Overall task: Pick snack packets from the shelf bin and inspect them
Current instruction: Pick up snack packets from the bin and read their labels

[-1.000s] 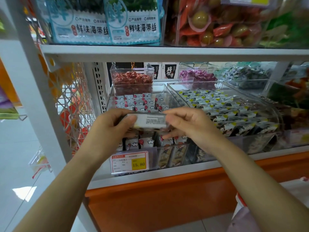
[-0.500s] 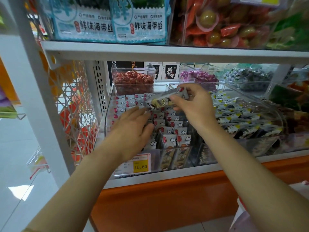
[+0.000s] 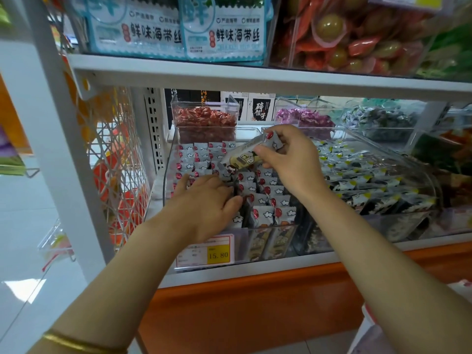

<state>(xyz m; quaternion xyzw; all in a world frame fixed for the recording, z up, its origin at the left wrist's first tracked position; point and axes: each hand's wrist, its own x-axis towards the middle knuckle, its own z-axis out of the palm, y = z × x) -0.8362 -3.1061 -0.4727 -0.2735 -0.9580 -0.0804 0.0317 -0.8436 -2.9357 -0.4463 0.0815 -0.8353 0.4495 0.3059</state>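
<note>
The right hand [image 3: 293, 162] holds one snack packet [image 3: 242, 155] just above the clear shelf bin [image 3: 167, 175]. Its fingers [image 3: 277, 135] are curled over the packet's upper end and the thumb presses from below, so the packet is pinched and slopes down to the left, its printed face toward the camera. The left hand [image 3: 204, 200] reaches palm down into the same bin; its fingers lie stretched and relaxed across the rows of packets in the bin [image 3: 263, 200], touching their tops, with the thumb against a packet at the hand's right side. Those packets stand upright in tight rows, grey with red dots and small white clouds. A price tag [image 3: 205, 251] reading 15.80 sits on the bin's front wall, below the left wrist. A gold bangle [image 3: 76, 343] circles the left forearm near the bottom edge of the view. Behind the bin stands a smaller clear box of red-wrapped sweets [image 3: 204, 118], and to its right a box of purple-wrapped sweets [image 3: 304, 117]. Just beside the bin on the right is a neighbouring bin [image 3: 370, 180] filled with dark packets with yellow marks. The upper shelf [image 3: 255, 77] carries blue-and-white seaweed packs [image 3: 222, 29]. Under the bins runs an orange base panel [image 3: 255, 302], and a white wire mesh panel [image 3: 115, 162] closes the shelf's left side.
</note>
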